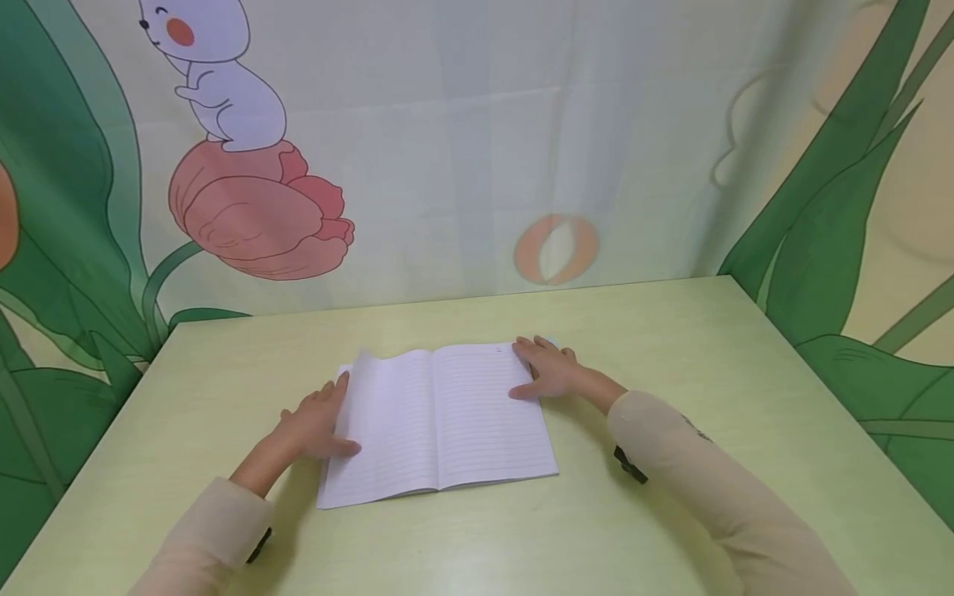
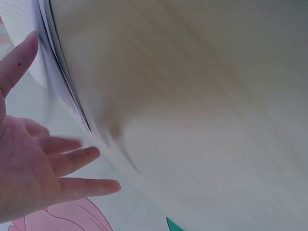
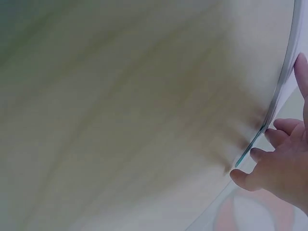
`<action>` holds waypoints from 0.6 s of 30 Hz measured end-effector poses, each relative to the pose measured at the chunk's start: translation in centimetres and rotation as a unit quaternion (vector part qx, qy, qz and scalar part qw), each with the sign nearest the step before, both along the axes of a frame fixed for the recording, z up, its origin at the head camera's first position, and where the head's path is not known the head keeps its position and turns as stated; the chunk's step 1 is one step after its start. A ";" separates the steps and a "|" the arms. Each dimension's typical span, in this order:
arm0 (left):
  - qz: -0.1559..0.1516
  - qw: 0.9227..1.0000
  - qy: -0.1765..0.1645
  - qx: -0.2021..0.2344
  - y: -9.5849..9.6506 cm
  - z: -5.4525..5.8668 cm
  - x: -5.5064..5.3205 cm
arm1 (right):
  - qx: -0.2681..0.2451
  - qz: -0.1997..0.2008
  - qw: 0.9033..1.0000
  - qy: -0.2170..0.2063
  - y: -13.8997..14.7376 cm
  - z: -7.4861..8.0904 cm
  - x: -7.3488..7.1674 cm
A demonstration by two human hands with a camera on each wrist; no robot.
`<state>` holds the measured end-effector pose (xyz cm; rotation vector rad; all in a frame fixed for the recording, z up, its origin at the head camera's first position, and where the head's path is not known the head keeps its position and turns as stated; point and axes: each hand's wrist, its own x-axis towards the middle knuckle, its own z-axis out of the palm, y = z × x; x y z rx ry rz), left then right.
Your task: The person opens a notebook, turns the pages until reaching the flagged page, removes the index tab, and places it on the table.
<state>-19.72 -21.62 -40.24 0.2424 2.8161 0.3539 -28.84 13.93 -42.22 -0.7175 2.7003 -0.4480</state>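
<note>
An exercise book (image 1: 477, 414) with lined white pages lies spread on the table, its fold running down the middle. At its left edge is my left hand (image 1: 316, 422), thumb on the left page and fingers spread out straight. Beside those fingers the upper left corner of a page (image 1: 363, 364) stands raised. My right hand (image 1: 551, 368) rests over the upper right edge, its thumb on the right page and its fingers at the far corner. A thin teal edge (image 3: 249, 148) shows under the right fingers in the right wrist view.
The pale wooden table (image 1: 671, 348) reaches back to a printed cloth (image 1: 462, 182) with a white animal, a pink flower and green leaves. Dark bands (image 1: 630, 465) are at both sleeves.
</note>
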 end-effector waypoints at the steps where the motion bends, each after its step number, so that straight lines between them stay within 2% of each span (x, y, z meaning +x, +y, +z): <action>1: 0.003 1.000 0.001 0.001 -0.1 0.0 0.0 | 0.004 0.001 1.000 -0.001 0.0 0.0 0.0; 4: -0.002 1.000 0.004 0.002 -0.2 -0.1 -0.1 | 0.011 0.003 1.000 -0.002 0.1 0.0 -0.1; 7: -0.031 1.000 0.000 0.006 -0.5 -0.3 -0.3 | 0.016 0.005 1.000 -0.001 0.0 0.0 -0.1; 12: -0.089 0.995 -0.040 0.021 -1.3 -0.7 -0.9 | 0.020 0.009 1.000 0.000 0.0 -0.1 -0.2; 15: -0.104 0.992 -0.064 0.026 -1.5 -0.6 -1.1 | 0.025 0.012 1.000 0.004 0.0 -0.1 -0.3; 18: -0.113 0.991 -0.069 0.022 -1.6 -0.5 -1.1 | 0.031 0.014 0.999 0.009 0.1 -0.2 -0.3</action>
